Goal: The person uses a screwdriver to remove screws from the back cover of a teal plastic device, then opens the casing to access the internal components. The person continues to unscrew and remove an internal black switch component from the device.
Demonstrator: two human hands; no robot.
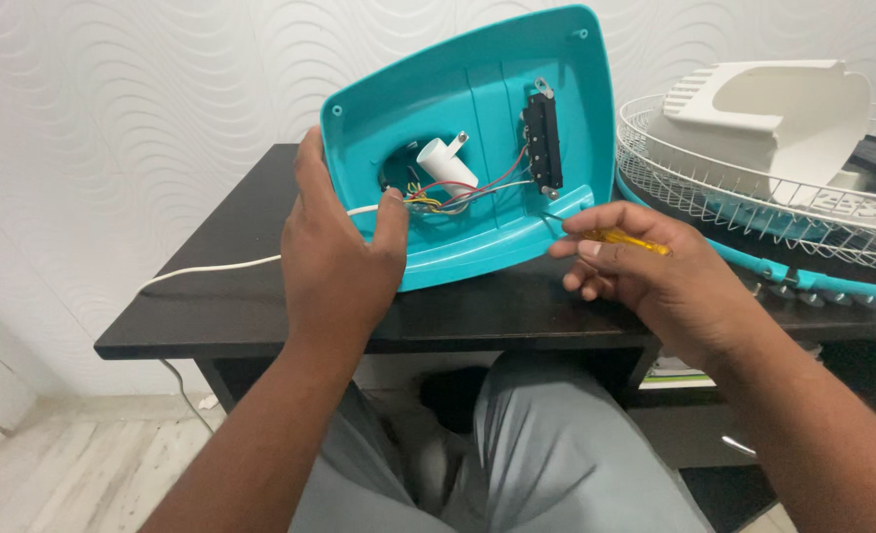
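Teal plastic housing (477,148) stands tilted on its edge near the middle of the dark desk (250,296), its hollow inside facing the person. Inside it sit a white cylinder (445,163), a black switch block (544,143) and a bundle of coloured wires (458,195). The left hand (334,252) has its grip clamped on the housing's left rim, thumb pressed by the wires. The right hand (645,266), at the housing's lower right corner, has its grip closed around a yellow-handled screwdriver (621,239) whose tip points at that corner. A white cord (211,268) trails from the housing toward the desk's left edge. At the desk's right end rest a white wire grille (715,188) and a white plastic cover (774,109).
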